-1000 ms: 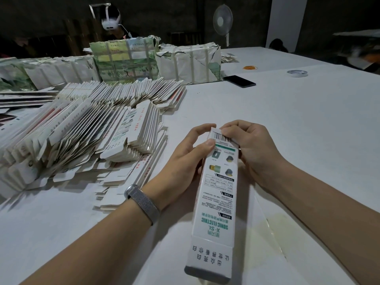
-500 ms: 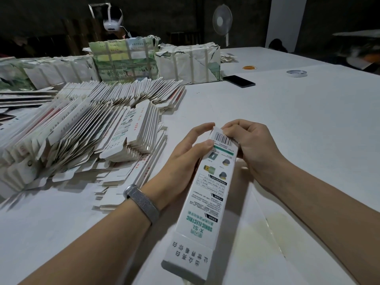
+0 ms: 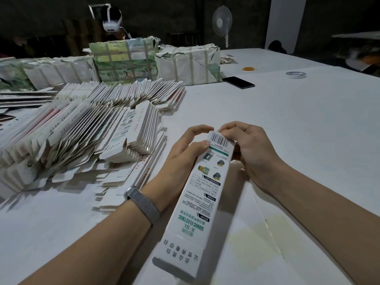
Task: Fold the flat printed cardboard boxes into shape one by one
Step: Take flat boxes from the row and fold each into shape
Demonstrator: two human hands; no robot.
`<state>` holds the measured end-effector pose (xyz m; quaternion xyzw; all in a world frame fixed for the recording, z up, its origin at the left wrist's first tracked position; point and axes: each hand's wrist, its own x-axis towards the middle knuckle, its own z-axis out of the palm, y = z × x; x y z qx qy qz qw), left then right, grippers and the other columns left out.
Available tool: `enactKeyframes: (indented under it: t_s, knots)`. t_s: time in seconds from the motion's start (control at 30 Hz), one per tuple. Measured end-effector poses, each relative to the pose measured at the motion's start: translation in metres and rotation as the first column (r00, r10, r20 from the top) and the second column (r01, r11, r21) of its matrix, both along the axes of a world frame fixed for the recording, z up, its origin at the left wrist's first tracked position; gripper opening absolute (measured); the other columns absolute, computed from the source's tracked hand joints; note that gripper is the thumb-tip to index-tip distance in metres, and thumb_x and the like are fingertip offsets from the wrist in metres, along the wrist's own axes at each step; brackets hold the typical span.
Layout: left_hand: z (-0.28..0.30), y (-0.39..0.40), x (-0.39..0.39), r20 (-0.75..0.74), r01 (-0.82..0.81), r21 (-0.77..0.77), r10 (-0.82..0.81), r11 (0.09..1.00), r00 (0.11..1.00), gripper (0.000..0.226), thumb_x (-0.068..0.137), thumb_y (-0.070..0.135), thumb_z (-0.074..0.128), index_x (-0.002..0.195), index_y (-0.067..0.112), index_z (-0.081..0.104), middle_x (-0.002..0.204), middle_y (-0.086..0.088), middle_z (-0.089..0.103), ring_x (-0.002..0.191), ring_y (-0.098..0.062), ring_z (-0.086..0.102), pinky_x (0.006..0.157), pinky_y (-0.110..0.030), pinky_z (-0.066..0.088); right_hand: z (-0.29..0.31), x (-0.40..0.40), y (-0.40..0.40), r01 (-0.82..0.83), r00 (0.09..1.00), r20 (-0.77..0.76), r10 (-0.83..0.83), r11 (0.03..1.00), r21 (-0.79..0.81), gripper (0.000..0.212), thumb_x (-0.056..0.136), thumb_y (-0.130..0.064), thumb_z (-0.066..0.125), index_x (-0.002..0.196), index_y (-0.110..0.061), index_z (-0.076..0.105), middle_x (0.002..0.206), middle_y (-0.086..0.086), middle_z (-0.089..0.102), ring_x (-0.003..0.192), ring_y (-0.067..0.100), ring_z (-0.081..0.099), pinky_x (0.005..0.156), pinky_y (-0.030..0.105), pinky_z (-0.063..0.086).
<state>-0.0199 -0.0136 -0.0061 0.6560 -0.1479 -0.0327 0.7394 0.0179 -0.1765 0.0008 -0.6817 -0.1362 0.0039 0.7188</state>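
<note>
Holding a long printed box (image 3: 197, 194) over the white table (image 3: 308, 130), head view | left hand (image 3: 181, 159) grips its far end, thumb by the barcode | right hand (image 3: 248, 149) pinches the top flap | flat boxes (image 3: 82, 132) piled left.

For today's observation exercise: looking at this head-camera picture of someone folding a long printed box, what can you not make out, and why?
- Far end flap of the box: head view, covered by the fingers of the left hand and right hand.
- Small print on the box: too small to read.
- Lower sheets in the flat pile: hidden by those on top.
- Room beyond the table: too dark.
- Both elbows: cut off by the bottom edge.
</note>
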Motion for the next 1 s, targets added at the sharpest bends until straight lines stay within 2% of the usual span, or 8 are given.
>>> enactKeyframes:
  t_s: [0.1,0.17,0.27,0.37,0.5,0.73,0.87,1.0]
  knots:
    - [0.001,0.000,-0.002,0.000,-0.011,0.003,0.011,1.000,1.000,0.023,0.104,0.010,0.045,0.118,0.025,0.056,0.086,-0.013,0.072,0.066,-0.017,0.066,0.055,-0.024,0.052,-0.002,0.001,0.000,0.003,1.000,0.009,-0.003,1.000,0.017,0.041,0.097,-0.009,0.051,0.065,-0.024,0.072,0.063,-0.001,0.068,0.056,0.010,0.063,0.049,0.021,0.047]
    - [0.001,-0.001,-0.003,0.009,-0.027,-0.003,0.027,1.000,1.000,0.021,0.104,0.012,0.048,0.118,0.026,0.056,0.090,-0.015,0.071,0.070,-0.019,0.066,0.057,-0.025,0.053,-0.004,0.002,0.001,0.013,1.000,0.009,-0.014,0.999,0.053,0.037,0.096,-0.013,0.051,0.068,-0.024,0.071,0.066,0.000,0.069,0.059,0.012,0.064,0.050,0.022,0.048]
    - [0.001,-0.003,-0.003,0.029,-0.082,-0.016,0.082,0.997,0.996,0.022,0.104,0.011,0.046,0.117,0.027,0.055,0.095,-0.020,0.072,0.073,-0.024,0.066,0.059,-0.028,0.054,-0.005,0.002,0.002,-0.017,1.000,-0.022,0.019,0.995,0.102,0.014,0.083,-0.024,0.055,0.084,-0.026,0.068,0.074,0.005,0.070,0.067,0.021,0.064,0.051,0.026,0.049]
    - [0.000,-0.004,-0.003,0.068,-0.152,-0.056,0.156,0.987,0.985,0.018,0.103,0.014,0.049,0.116,0.026,0.054,0.091,-0.018,0.073,0.071,-0.025,0.066,0.061,-0.033,0.055,-0.009,0.002,0.002,-0.077,0.997,-0.012,0.079,0.993,0.095,0.024,0.079,-0.027,0.061,0.103,-0.027,0.060,0.083,0.004,0.070,0.077,0.027,0.067,0.060,0.039,0.053]
    - [-0.001,-0.004,-0.004,0.126,-0.203,-0.061,0.210,0.977,0.970,0.018,0.103,0.016,0.049,0.118,0.025,0.052,0.084,-0.011,0.074,0.066,-0.021,0.067,0.057,-0.031,0.054,-0.011,-0.002,0.005,-0.141,0.990,-0.006,0.143,0.984,0.108,0.029,0.082,-0.028,0.067,0.109,-0.029,0.056,0.088,0.003,0.071,0.082,0.029,0.072,0.065,0.047,0.055]
    - [0.000,-0.004,-0.004,0.132,-0.214,-0.054,0.220,0.975,0.967,0.022,0.105,0.010,0.043,0.120,0.023,0.050,0.083,-0.011,0.074,0.064,-0.018,0.067,0.054,-0.026,0.053,-0.010,-0.001,0.004,-0.098,0.995,0.033,0.095,0.988,0.117,0.013,0.092,-0.017,0.069,0.100,-0.022,0.059,0.086,0.005,0.073,0.075,0.026,0.071,0.065,0.042,0.054]
    - [0.000,-0.004,-0.004,0.130,-0.213,-0.052,0.218,0.976,0.967,0.021,0.105,0.010,0.044,0.119,0.024,0.050,0.084,-0.012,0.074,0.066,-0.020,0.067,0.056,-0.027,0.054,-0.008,0.000,0.003,-0.094,0.995,0.023,0.092,0.988,0.121,0.009,0.080,-0.027,0.072,0.081,-0.033,0.066,0.084,0.005,0.074,0.075,0.028,0.070,0.062,0.039,0.051]
    - [0.000,-0.006,-0.003,0.131,-0.220,-0.052,0.225,0.974,0.966,0.022,0.105,0.010,0.044,0.121,0.024,0.050,0.085,-0.011,0.073,0.065,-0.017,0.068,0.056,-0.025,0.054,-0.010,0.000,0.004,-0.085,0.996,0.022,0.083,0.987,0.135,0.010,0.080,-0.029,0.071,0.087,-0.030,0.064,0.085,0.006,0.074,0.076,0.030,0.070,0.071,0.048,0.049]
